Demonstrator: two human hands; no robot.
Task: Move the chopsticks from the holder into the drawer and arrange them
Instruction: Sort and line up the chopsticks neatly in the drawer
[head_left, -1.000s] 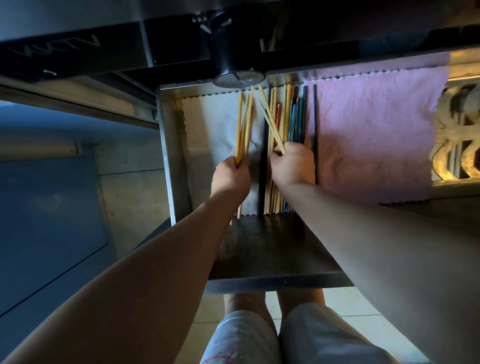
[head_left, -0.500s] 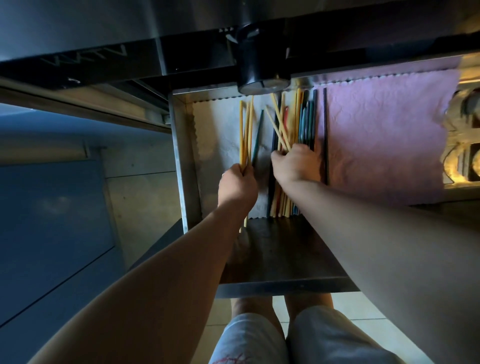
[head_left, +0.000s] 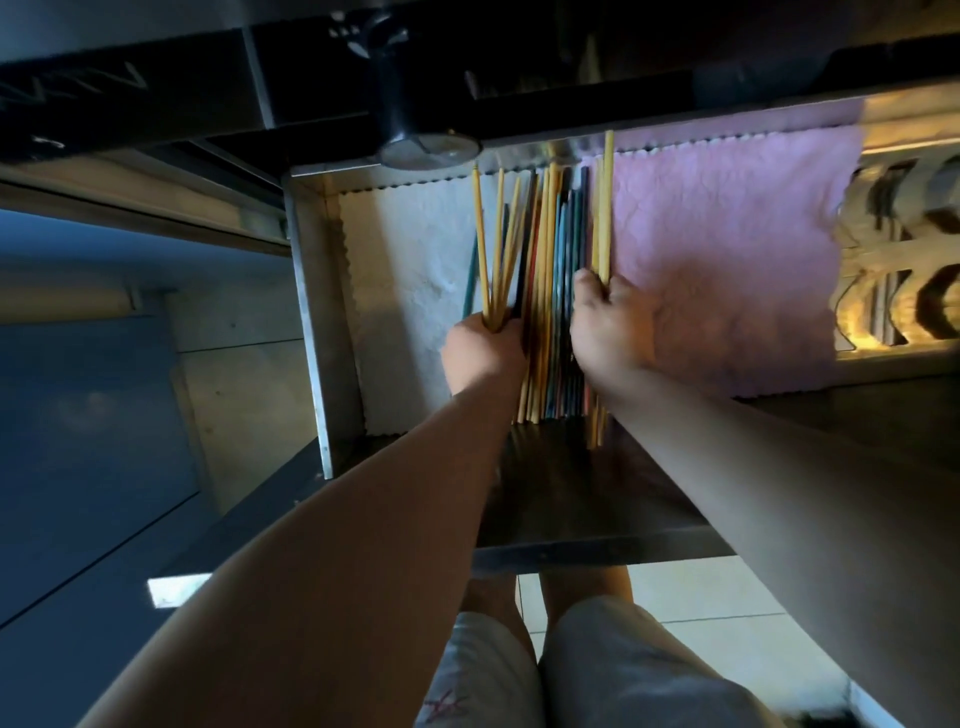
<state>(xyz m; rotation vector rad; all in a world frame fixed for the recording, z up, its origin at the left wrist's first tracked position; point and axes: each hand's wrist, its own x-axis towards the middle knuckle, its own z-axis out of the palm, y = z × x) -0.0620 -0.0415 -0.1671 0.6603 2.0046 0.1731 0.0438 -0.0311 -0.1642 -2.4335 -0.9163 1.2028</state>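
Chopsticks (head_left: 550, 312) lie in a colourful row at the frame's centre, inside the open drawer (head_left: 306, 291). Left hand (head_left: 483, 353) grips a splayed yellow bundle (head_left: 496, 249); right hand (head_left: 613, 322) pinches a yellow pair (head_left: 604, 218) by the pink cloth (head_left: 727, 260). Splayed sticks may slip and scatter over the tidy row.

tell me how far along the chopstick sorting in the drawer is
Done: a row of mixed-colour chopsticks already lies side by side in the drawer. In hand: the left hand grips a yellow bundle, the right hand holds yellow sticks. Left: laying both down in line.
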